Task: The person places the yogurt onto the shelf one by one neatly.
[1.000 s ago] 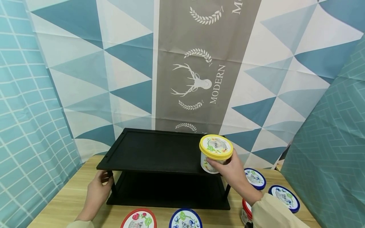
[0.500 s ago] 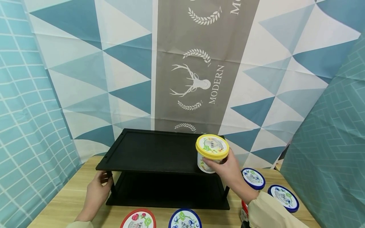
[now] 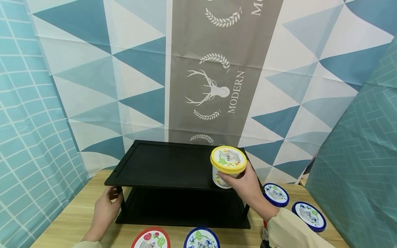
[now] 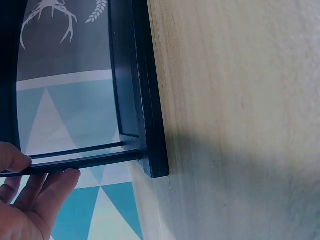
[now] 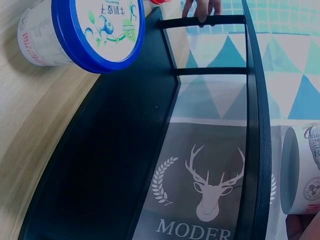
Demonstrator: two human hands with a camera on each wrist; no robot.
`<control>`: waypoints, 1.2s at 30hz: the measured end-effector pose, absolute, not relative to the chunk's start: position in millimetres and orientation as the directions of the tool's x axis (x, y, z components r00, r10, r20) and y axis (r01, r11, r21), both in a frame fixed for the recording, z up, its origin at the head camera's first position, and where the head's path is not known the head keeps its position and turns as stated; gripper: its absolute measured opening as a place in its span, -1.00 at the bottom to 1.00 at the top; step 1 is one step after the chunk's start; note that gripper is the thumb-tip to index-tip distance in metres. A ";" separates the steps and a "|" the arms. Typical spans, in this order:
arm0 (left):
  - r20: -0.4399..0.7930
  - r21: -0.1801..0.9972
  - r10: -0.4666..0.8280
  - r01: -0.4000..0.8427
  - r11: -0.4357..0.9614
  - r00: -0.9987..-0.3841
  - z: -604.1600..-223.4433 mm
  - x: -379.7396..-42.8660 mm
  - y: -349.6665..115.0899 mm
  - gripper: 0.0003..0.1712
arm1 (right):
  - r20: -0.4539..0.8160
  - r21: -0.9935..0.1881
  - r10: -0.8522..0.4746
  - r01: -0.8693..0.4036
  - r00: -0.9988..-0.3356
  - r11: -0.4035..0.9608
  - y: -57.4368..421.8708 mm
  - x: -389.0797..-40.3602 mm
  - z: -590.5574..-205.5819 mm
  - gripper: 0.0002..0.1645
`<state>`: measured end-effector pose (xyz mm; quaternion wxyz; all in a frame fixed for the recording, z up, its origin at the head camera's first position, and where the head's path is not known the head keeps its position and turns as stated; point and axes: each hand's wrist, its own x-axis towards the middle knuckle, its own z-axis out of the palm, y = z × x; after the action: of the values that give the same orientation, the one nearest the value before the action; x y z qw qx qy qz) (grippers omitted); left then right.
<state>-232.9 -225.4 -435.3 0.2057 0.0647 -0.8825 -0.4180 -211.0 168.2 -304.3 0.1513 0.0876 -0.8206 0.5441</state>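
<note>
My right hand (image 3: 248,186) grips a white paper tub with a yellow lid (image 3: 228,160). The tub is upright over the right end of the top tier of a black two-tier shelf (image 3: 170,165). In the right wrist view, a gap shows between the tub's underside (image 5: 290,170) and the top tier (image 5: 257,110). At the shelf's front left corner, my left hand (image 3: 105,206) pinches a thin black post (image 4: 100,161) between thumb and fingers, just under the top tier.
In front of the shelf stand a red-lidded tub (image 3: 152,239) and a blue-lidded tub (image 3: 202,238). To the right are two more blue-lidded tubs (image 3: 276,194) and a red one mostly behind my sleeve (image 3: 291,227). Patterned cloth (image 3: 139,86) hangs behind the wooden table (image 3: 74,206).
My right hand has carried the yellow-lidded tub a little to the left over the top tier. My left hand has stayed on the post.
</note>
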 end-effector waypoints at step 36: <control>0.333 0.758 -0.289 0.072 0.648 -0.897 -436.6 -233.2 -225.0 -0.57 | 0.381 -0.831 0.001 -0.342 -0.924 0.438 143.9 -214.7 -306.8 -0.09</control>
<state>-233.2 -225.0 -436.6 0.2180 0.0615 -0.8812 -0.4149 -214.7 143.9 -306.8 0.1652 0.1024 -0.8317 0.5201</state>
